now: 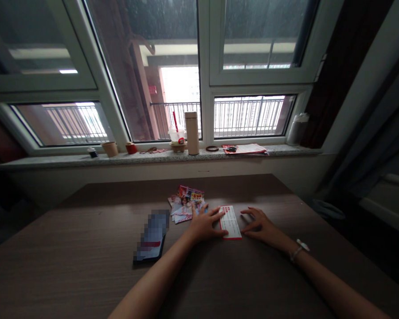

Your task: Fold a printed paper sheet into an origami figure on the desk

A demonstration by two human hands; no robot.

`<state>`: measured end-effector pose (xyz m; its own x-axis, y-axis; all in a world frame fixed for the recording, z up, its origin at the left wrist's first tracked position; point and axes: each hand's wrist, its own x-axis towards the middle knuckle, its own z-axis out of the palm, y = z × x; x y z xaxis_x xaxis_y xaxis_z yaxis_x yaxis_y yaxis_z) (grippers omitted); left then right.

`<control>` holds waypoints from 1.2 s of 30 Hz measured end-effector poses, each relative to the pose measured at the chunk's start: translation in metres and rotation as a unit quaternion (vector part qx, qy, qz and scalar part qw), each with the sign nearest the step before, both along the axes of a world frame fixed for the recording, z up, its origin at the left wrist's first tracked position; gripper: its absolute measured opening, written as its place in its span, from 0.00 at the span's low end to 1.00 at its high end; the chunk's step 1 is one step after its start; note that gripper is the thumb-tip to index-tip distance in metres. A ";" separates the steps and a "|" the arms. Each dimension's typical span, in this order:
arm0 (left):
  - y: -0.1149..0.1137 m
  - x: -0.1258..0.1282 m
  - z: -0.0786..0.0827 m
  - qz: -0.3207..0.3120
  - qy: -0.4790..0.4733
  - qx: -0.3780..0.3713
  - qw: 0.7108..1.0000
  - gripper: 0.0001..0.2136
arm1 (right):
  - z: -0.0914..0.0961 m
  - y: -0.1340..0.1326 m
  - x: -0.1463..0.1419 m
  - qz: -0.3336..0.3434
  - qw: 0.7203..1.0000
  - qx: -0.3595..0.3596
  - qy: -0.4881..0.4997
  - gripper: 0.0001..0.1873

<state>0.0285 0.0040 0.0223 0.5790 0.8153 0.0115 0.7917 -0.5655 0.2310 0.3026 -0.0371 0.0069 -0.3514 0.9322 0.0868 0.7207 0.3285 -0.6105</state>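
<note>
A white card with red edges and printed lines [231, 223] lies flat on the brown table [96, 248]. My left hand [204, 223] rests at the card's left side, fingers spread, with fingertips touching its edge. Just off the card's right edge is my right hand [257, 226], its fingers apart and nothing between them; a bracelet circles that wrist. Beyond my left hand lies a loose pile of colourful printed leaflets [184, 204], partly covered by its fingers. To the left sits a dark phone [153, 237] with a blurred screen.
Behind the table runs a stone windowsill [139, 158]. On it stand a beige thermos [192, 133], a plastic cup with a red straw [177, 135], a brown paper cup [110, 149], a small red jar [131, 148], scissors [231, 149] on papers and a grey bottle [297, 129].
</note>
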 end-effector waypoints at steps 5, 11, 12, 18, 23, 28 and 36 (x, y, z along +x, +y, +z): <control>0.001 0.000 -0.001 -0.004 -0.007 0.002 1.000 0.38 | -0.007 0.001 0.000 -0.010 1.000 0.023 0.012 0.18; 0.002 -0.001 -0.004 -0.007 -0.010 0.005 1.000 0.38 | 0.000 -0.005 -0.008 0.024 0.999 0.010 -0.034 0.18; 0.002 -0.001 -0.004 -0.007 -0.009 0.005 1.000 0.38 | 0.000 -0.005 -0.009 0.015 0.999 0.016 -0.041 0.18; 0.001 -0.001 -0.003 -0.004 -0.005 0.000 1.000 0.38 | -0.002 0.000 -0.010 -0.040 0.993 0.072 -0.088 0.18; 0.000 -0.001 -0.001 -0.004 -0.001 0.007 1.000 0.38 | -0.005 0.004 -0.016 -0.086 0.980 0.125 -0.129 0.16; 0.000 -0.001 -0.002 -0.006 -0.011 0.008 1.000 0.38 | -0.007 0.006 -0.019 -0.110 0.969 0.147 -0.165 0.16; 0.002 -0.001 -0.004 -0.007 -0.013 0.014 1.000 0.37 | -0.001 0.009 -0.024 -0.116 0.959 0.139 -0.218 0.19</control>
